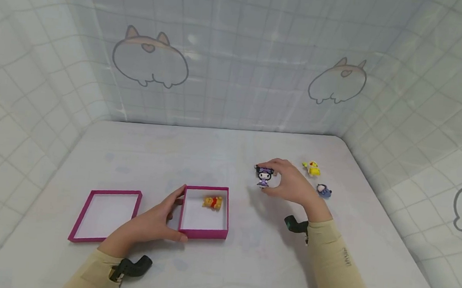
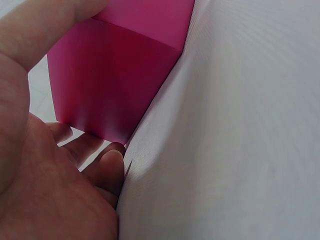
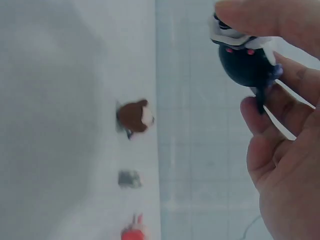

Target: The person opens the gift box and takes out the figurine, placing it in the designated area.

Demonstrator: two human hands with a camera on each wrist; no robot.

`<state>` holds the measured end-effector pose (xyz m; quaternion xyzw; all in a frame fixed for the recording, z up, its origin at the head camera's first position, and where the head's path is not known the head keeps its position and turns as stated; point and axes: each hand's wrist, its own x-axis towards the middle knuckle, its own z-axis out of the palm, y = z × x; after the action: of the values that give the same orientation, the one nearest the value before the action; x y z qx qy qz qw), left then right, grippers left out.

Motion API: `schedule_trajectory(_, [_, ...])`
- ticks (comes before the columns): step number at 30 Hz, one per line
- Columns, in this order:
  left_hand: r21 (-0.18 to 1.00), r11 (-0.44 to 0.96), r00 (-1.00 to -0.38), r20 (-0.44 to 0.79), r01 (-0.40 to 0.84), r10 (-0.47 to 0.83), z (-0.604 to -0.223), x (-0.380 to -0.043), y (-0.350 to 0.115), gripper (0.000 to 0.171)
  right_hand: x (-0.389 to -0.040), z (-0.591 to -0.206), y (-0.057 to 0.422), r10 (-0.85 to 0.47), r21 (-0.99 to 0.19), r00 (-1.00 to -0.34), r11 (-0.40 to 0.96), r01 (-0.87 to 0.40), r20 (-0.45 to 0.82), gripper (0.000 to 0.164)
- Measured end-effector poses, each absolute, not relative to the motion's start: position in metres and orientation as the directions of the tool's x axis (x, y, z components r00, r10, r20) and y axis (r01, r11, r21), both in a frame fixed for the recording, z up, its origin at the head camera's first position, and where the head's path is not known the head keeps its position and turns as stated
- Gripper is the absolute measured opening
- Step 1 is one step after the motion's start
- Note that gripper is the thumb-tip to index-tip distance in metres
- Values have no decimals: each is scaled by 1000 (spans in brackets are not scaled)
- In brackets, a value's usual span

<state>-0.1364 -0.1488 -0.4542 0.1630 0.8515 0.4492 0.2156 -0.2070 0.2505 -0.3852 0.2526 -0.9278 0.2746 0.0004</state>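
My right hand pinches a small dark figurine with a white face and purple dress, held upright above the table between thumb and fingers. In the right wrist view, the figurine's round black back shows. With thumb at the front left corner and fingers at the back left, my left hand grips an open magenta box. Inside the box lies a yellow bear figurine in a red top. The left wrist view shows the box's magenta side against the fingers.
A shallow magenta-rimmed lid lies left of the box, partly behind the left hand. Right of the right hand are a yellow figurine and a blue-grey figurine. A brown figurine and a red one appear in the right wrist view.
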Motion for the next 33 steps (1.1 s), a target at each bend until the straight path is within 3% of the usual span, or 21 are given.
schedule_trajectory(9, [832, 548, -857, -220, 84, 466, -454, -136, -149, 130, -209, -382, 265, -446, -461, -888, 769, -443, 110, 61])
schedule_trajectory(33, [826, 556, -857, -220, 92, 467, -456, -136, -148, 130, -216, -396, 278, -375, -352, -918, 883, -311, -128, 63])
